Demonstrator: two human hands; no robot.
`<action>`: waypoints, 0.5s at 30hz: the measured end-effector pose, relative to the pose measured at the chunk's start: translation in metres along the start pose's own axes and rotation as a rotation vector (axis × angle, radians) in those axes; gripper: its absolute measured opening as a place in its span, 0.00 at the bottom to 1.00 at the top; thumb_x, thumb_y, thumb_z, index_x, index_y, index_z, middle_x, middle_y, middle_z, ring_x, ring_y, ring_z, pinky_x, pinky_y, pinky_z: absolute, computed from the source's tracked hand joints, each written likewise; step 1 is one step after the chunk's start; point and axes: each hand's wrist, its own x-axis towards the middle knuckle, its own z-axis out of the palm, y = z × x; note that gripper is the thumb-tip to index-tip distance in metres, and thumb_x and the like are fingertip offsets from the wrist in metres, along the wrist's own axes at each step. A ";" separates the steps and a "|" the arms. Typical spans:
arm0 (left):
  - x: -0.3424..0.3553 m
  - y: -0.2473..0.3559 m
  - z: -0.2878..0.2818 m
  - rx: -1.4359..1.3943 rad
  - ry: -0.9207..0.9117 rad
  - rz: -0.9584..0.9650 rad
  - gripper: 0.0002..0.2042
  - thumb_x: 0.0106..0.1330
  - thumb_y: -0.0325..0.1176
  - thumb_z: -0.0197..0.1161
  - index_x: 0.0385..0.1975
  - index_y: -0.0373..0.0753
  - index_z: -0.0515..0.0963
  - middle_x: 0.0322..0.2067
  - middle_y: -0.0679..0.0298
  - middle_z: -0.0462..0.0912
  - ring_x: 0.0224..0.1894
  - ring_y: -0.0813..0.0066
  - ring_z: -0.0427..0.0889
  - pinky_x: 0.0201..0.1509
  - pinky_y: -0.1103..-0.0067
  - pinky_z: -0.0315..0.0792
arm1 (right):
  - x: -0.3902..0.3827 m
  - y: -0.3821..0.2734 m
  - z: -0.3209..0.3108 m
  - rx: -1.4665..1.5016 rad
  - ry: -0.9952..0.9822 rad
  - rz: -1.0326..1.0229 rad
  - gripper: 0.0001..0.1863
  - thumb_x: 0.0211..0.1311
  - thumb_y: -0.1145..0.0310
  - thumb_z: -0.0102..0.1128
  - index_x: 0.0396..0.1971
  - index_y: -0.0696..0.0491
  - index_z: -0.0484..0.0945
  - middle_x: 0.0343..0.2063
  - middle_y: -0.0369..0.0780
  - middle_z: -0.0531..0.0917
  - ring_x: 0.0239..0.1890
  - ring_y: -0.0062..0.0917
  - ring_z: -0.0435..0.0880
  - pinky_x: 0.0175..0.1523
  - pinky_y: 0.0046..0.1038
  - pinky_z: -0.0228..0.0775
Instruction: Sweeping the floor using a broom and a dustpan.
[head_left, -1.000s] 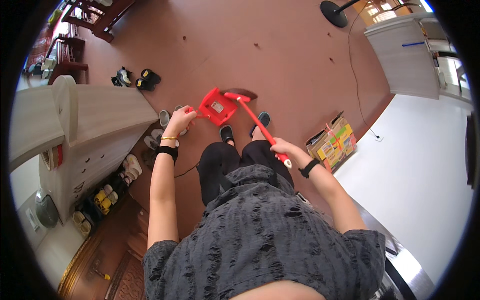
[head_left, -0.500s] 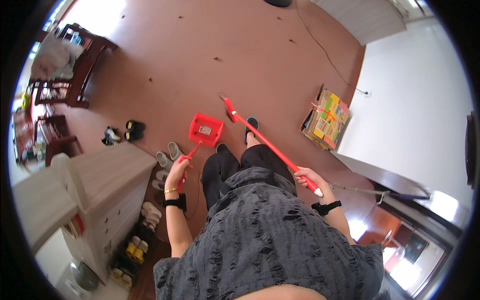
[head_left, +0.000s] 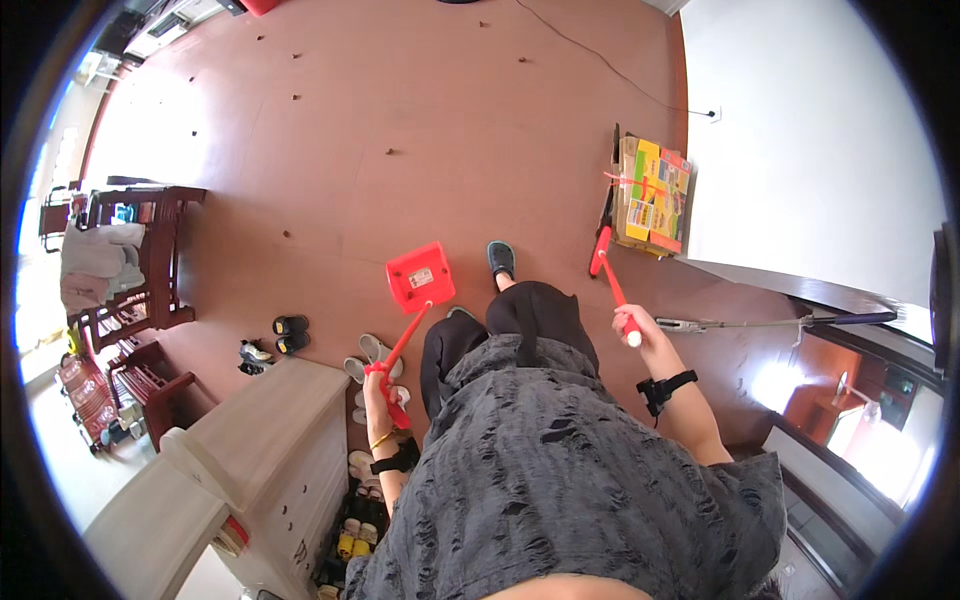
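My left hand [head_left: 378, 390] is closed around the long red handle of a dustpan [head_left: 418, 278]. The pan lies ahead of my left foot, with a pale label and a few small dark bits in it. My right hand [head_left: 636, 324] grips the upper end of a red broom [head_left: 613, 282] with a white cap. The broom's head is at the right, beside a bundle of flattened cardboard boxes [head_left: 655, 195] and apart from the dustpan. Several small dark bits [head_left: 391, 152] are scattered over the reddish-brown floor [head_left: 450, 100].
Left of me stands a pale wooden cabinet [head_left: 270, 430] with shoes beside and below it. Black slippers [head_left: 292, 334] lie beyond its corner. A dark wooden chair [head_left: 150, 260] with cloth on it is farther left. A cable [head_left: 610, 62] runs to the white wall [head_left: 800, 130].
The broom has swung rightward, away from the dustpan to beside the cardboard. My view has turned and shifted, and my right foot shows farther from the broom. Both hands keep their holds.
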 end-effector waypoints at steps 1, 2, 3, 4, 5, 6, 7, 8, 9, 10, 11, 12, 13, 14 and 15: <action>0.000 0.003 0.004 -0.086 0.037 -0.014 0.09 0.58 0.38 0.49 0.33 0.41 0.69 0.20 0.70 0.67 0.11 0.84 0.60 0.17 0.86 0.60 | 0.003 -0.011 -0.001 0.049 0.008 0.021 0.11 0.50 0.77 0.50 0.15 0.52 0.59 0.12 0.32 0.66 0.12 0.14 0.68 0.18 0.14 0.66; 0.001 0.005 0.007 -0.115 0.048 -0.037 0.10 0.58 0.38 0.49 0.35 0.41 0.69 0.21 0.70 0.67 0.12 0.84 0.60 0.18 0.85 0.61 | 0.005 -0.018 -0.005 0.084 -0.007 -0.012 0.11 0.50 0.78 0.49 0.15 0.52 0.60 0.12 0.33 0.66 0.13 0.15 0.68 0.18 0.14 0.67; 0.001 0.008 0.012 -0.108 0.053 -0.039 0.10 0.58 0.38 0.49 0.35 0.41 0.69 0.21 0.70 0.67 0.12 0.84 0.60 0.18 0.85 0.61 | 0.005 -0.024 -0.003 0.115 -0.020 -0.045 0.11 0.50 0.79 0.49 0.15 0.52 0.60 0.12 0.33 0.66 0.13 0.16 0.68 0.19 0.14 0.68; 0.000 0.011 0.019 -0.129 0.055 -0.019 0.11 0.58 0.39 0.49 0.35 0.41 0.69 0.21 0.70 0.67 0.12 0.84 0.60 0.18 0.85 0.61 | 0.008 -0.031 0.001 0.119 -0.020 -0.038 0.11 0.50 0.79 0.49 0.15 0.52 0.60 0.12 0.33 0.66 0.13 0.16 0.68 0.19 0.14 0.68; 0.001 0.015 0.026 -0.151 0.057 0.001 0.11 0.58 0.39 0.48 0.36 0.41 0.69 0.21 0.69 0.67 0.12 0.84 0.60 0.17 0.84 0.60 | 0.013 -0.036 0.007 0.156 -0.059 -0.038 0.10 0.50 0.79 0.49 0.15 0.53 0.60 0.12 0.33 0.66 0.13 0.16 0.69 0.19 0.14 0.68; 0.002 0.018 0.030 -0.144 0.062 0.002 0.11 0.58 0.39 0.48 0.36 0.41 0.69 0.21 0.69 0.67 0.12 0.84 0.60 0.17 0.84 0.60 | 0.017 -0.039 0.015 0.194 -0.097 -0.038 0.10 0.50 0.79 0.48 0.15 0.53 0.60 0.13 0.33 0.66 0.14 0.17 0.69 0.20 0.15 0.68; 0.006 0.020 0.035 -0.116 0.051 0.003 0.13 0.57 0.41 0.49 0.38 0.42 0.68 0.22 0.69 0.67 0.12 0.84 0.60 0.18 0.84 0.61 | 0.021 -0.041 0.027 0.209 -0.173 -0.009 0.10 0.51 0.79 0.48 0.15 0.53 0.61 0.13 0.33 0.67 0.15 0.17 0.70 0.21 0.16 0.69; 0.008 0.023 0.040 -0.088 0.039 0.005 0.15 0.57 0.43 0.49 0.40 0.43 0.67 0.23 0.70 0.67 0.13 0.84 0.60 0.19 0.84 0.61 | 0.030 -0.043 0.037 0.236 -0.230 0.055 0.10 0.51 0.78 0.48 0.15 0.53 0.61 0.13 0.34 0.67 0.16 0.17 0.70 0.22 0.16 0.70; 0.009 0.027 0.050 -0.085 0.045 0.008 0.15 0.57 0.43 0.49 0.40 0.43 0.67 0.23 0.70 0.67 0.13 0.84 0.60 0.19 0.84 0.61 | 0.041 -0.046 0.046 0.262 -0.287 0.120 0.10 0.51 0.78 0.48 0.15 0.53 0.62 0.13 0.34 0.67 0.16 0.17 0.70 0.23 0.17 0.70; 0.008 0.034 0.063 -0.077 0.077 0.041 0.13 0.57 0.41 0.49 0.37 0.42 0.68 0.22 0.69 0.67 0.13 0.83 0.60 0.18 0.84 0.60 | 0.049 -0.048 0.061 0.231 -0.312 0.129 0.10 0.52 0.77 0.49 0.15 0.53 0.62 0.13 0.34 0.67 0.16 0.17 0.70 0.23 0.17 0.70; 0.009 0.039 0.074 -0.069 0.109 0.075 0.11 0.57 0.39 0.49 0.35 0.40 0.70 0.21 0.68 0.67 0.12 0.83 0.61 0.17 0.84 0.60 | 0.056 -0.051 0.077 0.200 -0.337 0.138 0.10 0.52 0.76 0.49 0.15 0.53 0.62 0.13 0.34 0.67 0.16 0.17 0.70 0.24 0.18 0.71; 0.011 0.043 0.080 -0.071 0.120 0.080 0.11 0.57 0.39 0.49 0.35 0.40 0.70 0.21 0.68 0.67 0.12 0.83 0.61 0.17 0.84 0.60 | 0.065 -0.056 0.089 0.150 -0.363 0.150 0.10 0.52 0.76 0.50 0.15 0.53 0.62 0.13 0.33 0.67 0.17 0.17 0.70 0.24 0.17 0.71; 0.014 0.047 0.086 -0.039 0.107 0.108 0.11 0.57 0.39 0.48 0.35 0.40 0.70 0.21 0.68 0.67 0.12 0.83 0.61 0.16 0.84 0.60 | 0.075 -0.060 0.104 0.114 -0.370 0.120 0.11 0.52 0.76 0.49 0.13 0.53 0.62 0.13 0.33 0.67 0.15 0.15 0.69 0.22 0.17 0.71; 0.017 0.050 0.093 -0.006 0.093 0.136 0.11 0.57 0.39 0.48 0.35 0.40 0.70 0.20 0.68 0.67 0.11 0.83 0.60 0.16 0.84 0.60 | 0.081 -0.067 0.116 0.133 -0.348 0.133 0.10 0.52 0.76 0.49 0.16 0.54 0.62 0.13 0.33 0.66 0.14 0.15 0.69 0.21 0.16 0.70; 0.018 0.053 0.097 -0.011 0.108 0.142 0.11 0.57 0.39 0.48 0.35 0.40 0.70 0.20 0.68 0.67 0.11 0.83 0.60 0.16 0.84 0.60 | 0.084 -0.074 0.132 0.147 -0.325 0.151 0.08 0.53 0.76 0.48 0.18 0.55 0.62 0.13 0.33 0.66 0.13 0.14 0.68 0.20 0.15 0.69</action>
